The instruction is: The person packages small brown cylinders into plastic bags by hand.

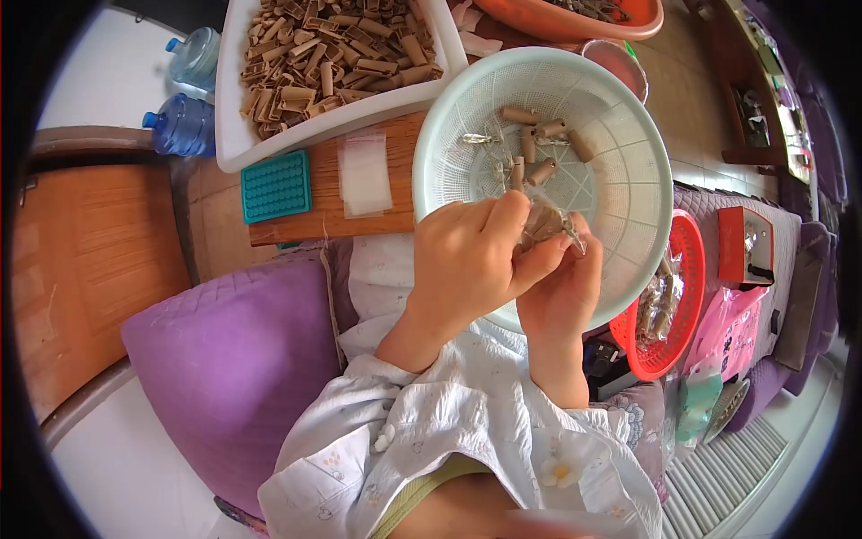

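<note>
The left hand [467, 260] and the right hand [561, 287] are pressed together over the near rim of a pale round perforated plastic basket [628, 180], both pinching a small clear plastic bag [548, 223] with brownish pieces inside; the left thumb and fingers close on it from the left, the right fingers from beneath and to the right. Inside the basket, just beyond the hands, lie several short tan wooden clips [539, 144] and a small metal spring piece [476, 139]. Far left of the basket stands a white rectangular tray [233, 135] heaped with many more of the tan pieces. Near that tray, on a wooden board [404, 135], lie a teal rectangular mould with rows of holes [276, 186] and a flat empty clear bag [364, 175]. To the right of the hands sits a red round plastic basket [687, 296] holding filled clear bags. A purple quilted cushion [233, 359] lies near left.
</note>
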A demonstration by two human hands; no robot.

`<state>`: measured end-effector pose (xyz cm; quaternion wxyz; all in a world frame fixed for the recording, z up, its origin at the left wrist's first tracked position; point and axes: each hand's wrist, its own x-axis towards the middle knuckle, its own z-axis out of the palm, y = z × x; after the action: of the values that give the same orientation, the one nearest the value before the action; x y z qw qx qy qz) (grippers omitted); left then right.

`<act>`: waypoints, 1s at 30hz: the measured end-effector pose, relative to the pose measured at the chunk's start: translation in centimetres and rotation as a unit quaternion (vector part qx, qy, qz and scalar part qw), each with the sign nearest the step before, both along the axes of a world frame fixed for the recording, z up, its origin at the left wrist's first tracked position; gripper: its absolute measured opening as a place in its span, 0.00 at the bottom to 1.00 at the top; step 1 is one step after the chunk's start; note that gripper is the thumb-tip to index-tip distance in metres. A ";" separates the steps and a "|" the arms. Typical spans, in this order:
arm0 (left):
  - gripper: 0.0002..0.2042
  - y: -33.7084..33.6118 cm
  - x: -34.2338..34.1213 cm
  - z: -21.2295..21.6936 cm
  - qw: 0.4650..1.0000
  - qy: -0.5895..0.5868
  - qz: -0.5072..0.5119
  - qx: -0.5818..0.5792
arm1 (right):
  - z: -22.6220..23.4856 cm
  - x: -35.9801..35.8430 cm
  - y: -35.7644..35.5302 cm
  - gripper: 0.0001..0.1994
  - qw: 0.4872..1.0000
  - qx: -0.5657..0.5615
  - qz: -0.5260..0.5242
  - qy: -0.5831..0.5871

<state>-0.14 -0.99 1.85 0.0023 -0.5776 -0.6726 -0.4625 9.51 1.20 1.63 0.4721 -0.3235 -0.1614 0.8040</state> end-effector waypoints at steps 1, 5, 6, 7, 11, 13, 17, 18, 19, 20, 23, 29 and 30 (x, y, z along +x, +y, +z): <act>0.22 0.0 -0.2 0.1 1.000 0.022 -0.012 -0.007 | -0.6 0.2 0.0 0.09 1.000 0.000 0.000 -0.001; 0.21 0.1 -0.8 0.2 0.997 0.052 -0.050 -0.027 | -1.5 0.4 0.0 0.09 0.999 0.040 0.015 -0.024; 0.21 0.2 -0.8 0.1 0.997 0.051 -0.050 -0.027 | -1.5 0.4 0.0 0.09 0.999 0.035 0.009 -0.033; 0.20 0.2 -0.9 0.0 0.997 0.046 -0.058 -0.029 | -1.3 0.1 -0.1 0.09 0.999 0.035 0.009 -0.033; 0.18 0.4 -1.0 -0.8 0.996 -0.023 -0.085 -0.025 | -1.2 -0.1 0.0 0.09 0.999 0.015 0.015 -0.047; 0.17 0.6 -0.8 -0.8 0.992 -0.070 -0.103 -0.003 | -1.2 0.4 0.3 0.09 0.998 0.034 0.055 -0.024; 0.16 0.1 -2.2 -0.7 0.960 -0.262 -0.102 0.005 | -0.6 2.9 2.5 0.11 0.970 0.159 -0.182 -0.016; 0.16 -0.1 -3.2 -0.9 0.958 -0.277 -0.076 0.003 | -0.4 4.2 3.3 0.12 0.956 0.188 -0.220 -0.045; 0.16 -0.3 -4.3 -0.8 0.956 -0.289 -0.048 0.001 | 0.0 5.7 4.1 0.15 0.939 0.217 -0.256 -0.070; 0.15 -0.4 -5.2 -1.5 0.932 -0.359 -0.043 0.029 | -0.3 7.4 4.8 0.15 0.923 0.230 -0.297 -0.089; 0.13 -0.1 -7.4 -2.7 0.881 -0.464 -0.006 0.090 | -0.4 10.2 6.2 0.16 0.869 0.227 -0.412 -0.153; 0.08 -0.4 -8.5 -2.3 0.855 -0.498 0.104 0.095 | -0.9 10.3 7.3 0.15 0.873 0.246 -0.316 -0.279; 0.09 -0.2 -8.3 -2.2 0.853 -0.506 0.092 0.084 | -0.7 9.4 7.5 0.15 0.891 0.232 -0.221 -0.322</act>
<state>-8.49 -1.21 -0.32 -0.2477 -0.1966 -0.5893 -0.7435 18.96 8.75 0.88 0.6212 -0.4731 -0.4105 0.4710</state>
